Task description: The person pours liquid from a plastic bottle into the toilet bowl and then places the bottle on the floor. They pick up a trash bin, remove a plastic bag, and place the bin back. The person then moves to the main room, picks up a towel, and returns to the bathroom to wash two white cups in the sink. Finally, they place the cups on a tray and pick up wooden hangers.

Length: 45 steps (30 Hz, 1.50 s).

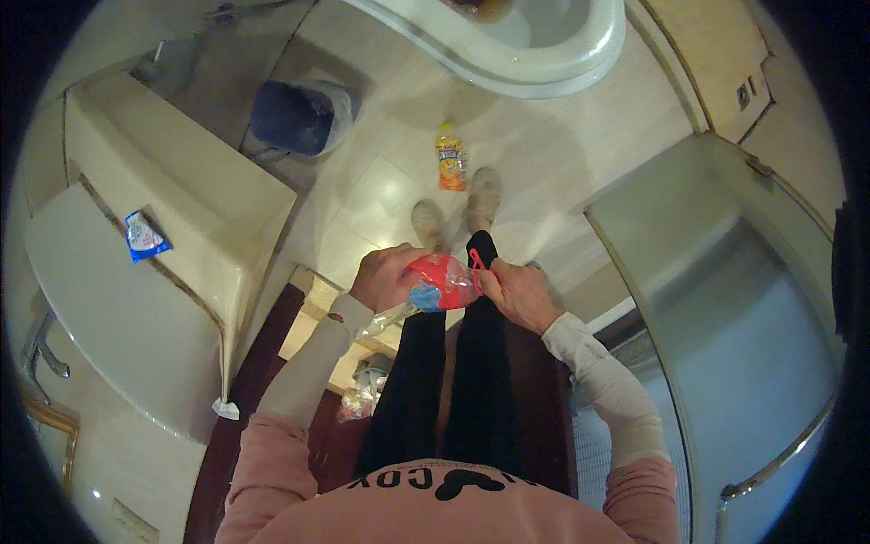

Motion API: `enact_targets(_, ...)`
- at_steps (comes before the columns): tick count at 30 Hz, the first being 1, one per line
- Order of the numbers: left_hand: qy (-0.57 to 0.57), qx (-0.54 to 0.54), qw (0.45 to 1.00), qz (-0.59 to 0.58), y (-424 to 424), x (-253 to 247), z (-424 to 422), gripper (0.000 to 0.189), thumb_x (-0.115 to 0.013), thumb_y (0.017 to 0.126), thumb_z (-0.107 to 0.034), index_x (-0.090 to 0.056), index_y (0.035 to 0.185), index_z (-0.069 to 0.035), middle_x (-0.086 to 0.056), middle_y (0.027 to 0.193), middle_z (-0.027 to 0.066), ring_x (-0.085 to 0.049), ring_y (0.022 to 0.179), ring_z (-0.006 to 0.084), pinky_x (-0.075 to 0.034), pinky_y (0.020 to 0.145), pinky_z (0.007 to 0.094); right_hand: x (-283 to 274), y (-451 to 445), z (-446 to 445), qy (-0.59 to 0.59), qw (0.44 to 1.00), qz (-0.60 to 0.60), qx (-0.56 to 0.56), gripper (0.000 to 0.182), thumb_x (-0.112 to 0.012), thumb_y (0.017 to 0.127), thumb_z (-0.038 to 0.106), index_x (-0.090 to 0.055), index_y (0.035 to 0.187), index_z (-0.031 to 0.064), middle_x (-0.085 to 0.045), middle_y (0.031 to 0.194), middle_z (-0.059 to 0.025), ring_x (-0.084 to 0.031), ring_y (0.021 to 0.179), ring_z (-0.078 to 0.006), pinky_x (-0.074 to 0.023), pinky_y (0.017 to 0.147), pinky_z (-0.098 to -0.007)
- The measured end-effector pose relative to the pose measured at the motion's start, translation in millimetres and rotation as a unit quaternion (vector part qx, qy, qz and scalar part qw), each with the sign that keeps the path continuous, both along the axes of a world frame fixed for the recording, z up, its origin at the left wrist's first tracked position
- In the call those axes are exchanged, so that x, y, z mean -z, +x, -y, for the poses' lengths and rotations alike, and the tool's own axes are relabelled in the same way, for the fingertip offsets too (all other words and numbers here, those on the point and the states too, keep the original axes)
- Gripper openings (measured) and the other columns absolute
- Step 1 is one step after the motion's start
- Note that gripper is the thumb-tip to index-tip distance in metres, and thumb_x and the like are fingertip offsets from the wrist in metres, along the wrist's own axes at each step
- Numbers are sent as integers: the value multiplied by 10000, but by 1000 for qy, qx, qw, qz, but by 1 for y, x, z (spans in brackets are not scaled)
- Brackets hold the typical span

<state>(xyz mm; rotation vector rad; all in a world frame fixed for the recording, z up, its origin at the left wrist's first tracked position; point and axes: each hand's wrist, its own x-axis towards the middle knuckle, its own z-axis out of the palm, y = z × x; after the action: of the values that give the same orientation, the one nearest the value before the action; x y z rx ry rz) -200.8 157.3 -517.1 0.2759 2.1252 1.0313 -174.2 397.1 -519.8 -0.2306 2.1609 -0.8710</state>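
In front of my legs, my left hand (384, 275) grips a bundle (452, 280) of red and blue material in clear plastic. A strip of clear plastic (387, 319) trails from it below my left wrist. What the bundle contains cannot be told. My right hand (523, 292) pinches the bundle's right end, where a red cord loop (476, 258) sticks up between thumb and fingers. Beyond my feet, a yellow and orange bottle (450, 160) lies on the tiled floor.
A toilet (584, 61) stands ahead. A dark waste bin (292, 119) with a clear liner is ahead to the left. On the washbasin counter (197, 224) lies a blue and white packet (145, 236). To the right is a frosted glass door (734, 285). Plastic bags (363, 394) sit low by my left leg.
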Motion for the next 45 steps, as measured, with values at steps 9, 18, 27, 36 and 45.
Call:
enact_targets(9, -103, -5, 988, -112, 14, 60, 33, 360, -580, 672, -32, -538, 1030, -44, -569, 804, 120, -559, 747, 309, -462, 658, 374, 98, 13, 46, -120, 957, 125, 231, 493, -427, 860, 425, -579, 663, -1, -523, 570, -213, -563, 549, -312, -417, 508, -368)
enact_targets(18, 4, -499, 849, 176, 26, 178, 83, 304, -588, 796, -120, -542, 1077, -14, -588, 1020, 60, -531, 931, 111, -416, 820, 258, 401, -15, 66, 183, 930, -10, 318, 455, -609, 743, 429, -544, 872, -3, -537, 900, -146, -532, 818, -245, -434, 671, -367)
enact_targets(27, 104, -462, 838, 273, 25, 232, 78, 382, -619, 757, -86, -534, 1126, -33, -559, 1055, 26, -501, 975, 118, -390, 868, 258, 416, 9, 139, -297, 813, 179, 468, 230, -626, 757, 189, -500, 828, 10, -526, 702, -91, -510, 688, -124, -421, 615, -298)
enact_targets(36, 52, -453, 876, 158, 69, 145, 110, 396, -609, 755, -26, -525, 1142, -31, -552, 1095, 85, -517, 997, 150, -421, 851, 288, 268, -85, 168, -225, 934, -273, 55, 205, -613, 713, 177, -606, 876, 52, -580, 883, -84, -521, 913, -245, -426, 788, -334)
enact_targets(45, -157, -566, 778, 222, 148, 18, 144, 379, -664, 702, -11, -562, 1067, -14, -579, 1041, 81, -552, 940, 174, -451, 836, 306, 299, -164, 281, -119, 837, -461, -268, 180, -524, 652, 84, -622, 801, 109, -568, 711, -7, -523, 826, -169, -299, 964, -354)
